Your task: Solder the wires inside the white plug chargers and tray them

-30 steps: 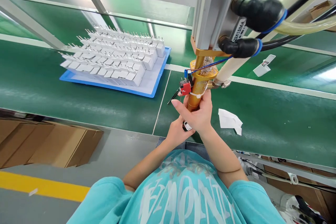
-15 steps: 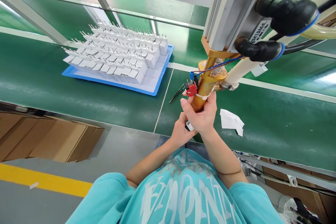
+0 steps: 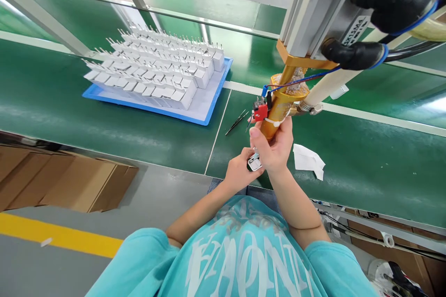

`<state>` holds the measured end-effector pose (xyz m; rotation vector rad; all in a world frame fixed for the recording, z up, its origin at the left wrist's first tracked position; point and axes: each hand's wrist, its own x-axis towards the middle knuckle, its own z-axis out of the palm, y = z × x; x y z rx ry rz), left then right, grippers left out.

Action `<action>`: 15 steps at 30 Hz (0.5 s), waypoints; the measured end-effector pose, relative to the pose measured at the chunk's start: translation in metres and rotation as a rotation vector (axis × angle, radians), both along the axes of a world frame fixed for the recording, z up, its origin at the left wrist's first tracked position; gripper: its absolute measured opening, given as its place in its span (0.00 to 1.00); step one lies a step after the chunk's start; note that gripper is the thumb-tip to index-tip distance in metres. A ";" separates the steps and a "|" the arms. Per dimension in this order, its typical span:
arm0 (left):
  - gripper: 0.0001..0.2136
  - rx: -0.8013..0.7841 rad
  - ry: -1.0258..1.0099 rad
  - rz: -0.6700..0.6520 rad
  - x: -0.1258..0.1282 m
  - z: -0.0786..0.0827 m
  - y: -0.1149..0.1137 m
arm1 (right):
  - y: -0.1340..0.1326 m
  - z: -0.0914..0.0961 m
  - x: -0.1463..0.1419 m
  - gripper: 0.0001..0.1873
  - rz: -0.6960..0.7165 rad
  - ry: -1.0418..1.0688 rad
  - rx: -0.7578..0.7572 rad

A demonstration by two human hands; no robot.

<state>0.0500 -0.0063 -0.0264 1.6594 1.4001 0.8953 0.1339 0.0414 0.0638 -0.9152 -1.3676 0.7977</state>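
Note:
My right hand (image 3: 277, 151) is wrapped around the lower end of a gold tubular tool (image 3: 278, 110). Strapped to the tube is a red switch (image 3: 259, 112) with blue and dark wires, close above my thumb. In my left hand (image 3: 237, 171), closed at its fingertips, is a small white plastic housing (image 3: 254, 163), just below the tool's lower end. My right hand hides that end, so contact between tool and housing cannot be made out. Black tweezers (image 3: 237, 123) lie on the green bench to the left of the tool.
A blue tray (image 3: 209, 113) with rows of white pronged housings (image 3: 149, 74) stands at the left. Crumpled white paper (image 3: 308, 160) lies to the right. Overhead hang a metal cylinder block (image 3: 317, 14) and black hose fittings (image 3: 393, 2). Cardboard boxes (image 3: 80, 181) sit below left.
The tool and my right hand have shifted slightly to the right. More of the white housing shows between my hands. My left hand stays almost in place.

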 end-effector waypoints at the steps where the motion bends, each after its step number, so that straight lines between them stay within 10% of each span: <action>1: 0.16 0.038 0.062 0.010 -0.002 0.000 0.001 | 0.002 -0.001 0.001 0.20 0.007 0.011 0.003; 15: 0.21 0.082 0.098 -0.319 -0.031 0.025 0.056 | 0.034 -0.019 0.099 0.25 -0.442 -0.540 -0.038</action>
